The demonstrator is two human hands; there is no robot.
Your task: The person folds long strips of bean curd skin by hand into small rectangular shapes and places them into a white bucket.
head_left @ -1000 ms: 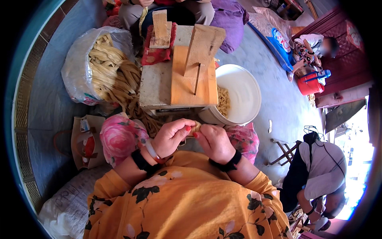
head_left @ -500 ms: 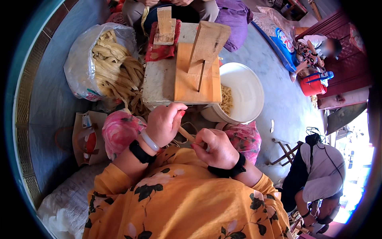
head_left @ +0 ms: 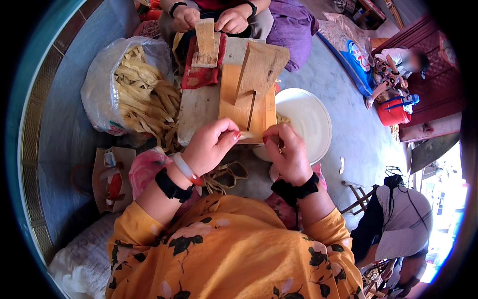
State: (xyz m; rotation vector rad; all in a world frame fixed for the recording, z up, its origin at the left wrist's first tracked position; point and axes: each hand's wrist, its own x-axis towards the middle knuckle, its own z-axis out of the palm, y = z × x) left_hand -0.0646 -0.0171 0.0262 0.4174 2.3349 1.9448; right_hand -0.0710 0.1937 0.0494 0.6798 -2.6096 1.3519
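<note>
My left hand (head_left: 213, 142) is closed, pinching one end of a pale, flat strip (head_left: 252, 135), perhaps plant fibre or dough. My right hand (head_left: 290, 152) is closed at the strip's other end, fingers curled. The strip stretches between them at the near edge of a wooden board (head_left: 230, 107). On that board stands an upright wooden block (head_left: 263, 67) with a thin dark slot or blade at its base. A loose bundle of similar strips (head_left: 225, 178) lies below my left hand, near my lap.
A white bucket (head_left: 318, 124) with pale pieces stands right of the board. At left, a plastic bag (head_left: 97, 82) spills long tan strips (head_left: 144, 89). Across the table, another person's hands (head_left: 231, 20) flank a smaller wooden block (head_left: 204, 40). A bent-over person (head_left: 403, 214) is at right.
Both my hands have moved up and forward from near my lap to the board's edge, with the strip held between them. The other person's hands have come to their block.
</note>
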